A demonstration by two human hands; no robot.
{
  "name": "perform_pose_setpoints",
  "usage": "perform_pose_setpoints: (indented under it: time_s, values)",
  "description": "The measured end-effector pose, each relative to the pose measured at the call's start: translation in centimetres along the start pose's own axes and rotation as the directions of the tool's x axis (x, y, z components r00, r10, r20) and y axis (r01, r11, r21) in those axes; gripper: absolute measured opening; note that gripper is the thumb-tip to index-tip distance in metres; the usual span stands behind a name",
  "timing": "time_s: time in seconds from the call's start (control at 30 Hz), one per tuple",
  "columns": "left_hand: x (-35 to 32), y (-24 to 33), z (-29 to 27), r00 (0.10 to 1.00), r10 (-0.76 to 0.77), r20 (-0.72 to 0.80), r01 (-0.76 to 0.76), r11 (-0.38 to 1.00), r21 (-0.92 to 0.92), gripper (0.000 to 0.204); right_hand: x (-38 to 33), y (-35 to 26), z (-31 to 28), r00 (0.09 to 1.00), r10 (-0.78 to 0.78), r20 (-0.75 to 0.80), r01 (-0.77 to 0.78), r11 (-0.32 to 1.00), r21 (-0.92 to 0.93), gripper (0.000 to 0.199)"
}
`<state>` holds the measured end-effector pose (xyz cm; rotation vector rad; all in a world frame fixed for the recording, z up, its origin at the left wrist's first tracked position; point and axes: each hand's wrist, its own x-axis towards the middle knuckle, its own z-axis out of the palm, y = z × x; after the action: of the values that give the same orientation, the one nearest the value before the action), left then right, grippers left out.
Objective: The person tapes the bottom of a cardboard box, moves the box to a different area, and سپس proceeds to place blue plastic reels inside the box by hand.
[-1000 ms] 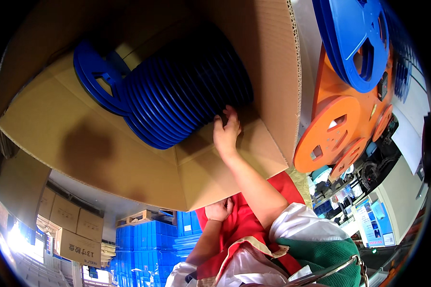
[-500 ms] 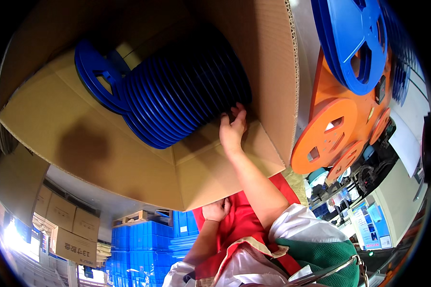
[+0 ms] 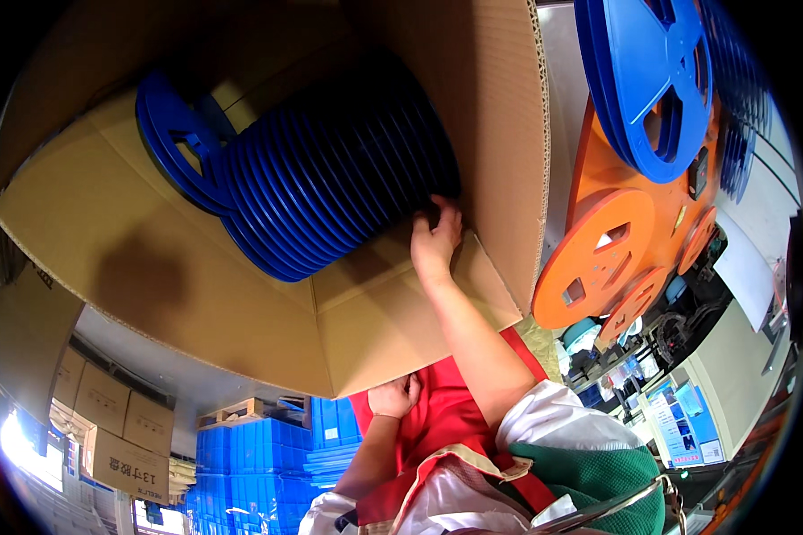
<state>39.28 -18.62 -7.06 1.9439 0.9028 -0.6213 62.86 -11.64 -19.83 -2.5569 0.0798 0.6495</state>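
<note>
A row of blue plastic reels stands on edge, packed side by side, inside a big open cardboard box. At its left end one blue reel leans apart from the row at an angle. My right hand reaches into the box at the row's right end. Its thumb and fingers are apart and bent, the fingertips at the lower rims of the end reels; shadow hides whether they press on them. Just below the box's near edge, my left hand rests curled against the red apron; what its fingers hold, if anything, is hidden.
Right of the box stands an orange stand with round plates, carrying more blue reels. Stacked blue crates and cartons are at the lower left. A light-coloured cabinet stands at the right.
The whole view has shifted slightly, so the box and stand appear a little further left. My right hand's fingers have drawn in closer to the end reels. My left hand stays by the apron.
</note>
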Motion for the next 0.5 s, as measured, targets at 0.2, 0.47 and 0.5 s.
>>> perform_pose_setpoints:
  time_s: [0.2, 0.47, 0.5]
  values:
    - [-0.3, -0.3, 0.3, 1.0, 0.005, -0.022, -0.005, 1.0, -0.007, 0.017, 0.6, 0.0, 0.4, 0.992, 0.081, -0.102, -0.069, 0.991, 0.114, 0.052]
    - [-0.6, -0.5, 0.0, 0.999, -0.031, -0.011, 0.031, 0.999, -0.043, 0.02, -0.4, -2.2, -1.0, 0.956, -0.279, -0.089, 0.283, 0.959, 0.035, 0.041]
    - [-0.6, -0.5, 0.0, 0.999, -0.045, -0.023, 0.044, 0.997, -0.057, 0.02, -0.7, -3.0, -1.0, 0.936, -0.351, -0.01, 0.351, 0.934, 0.065, 0.033]
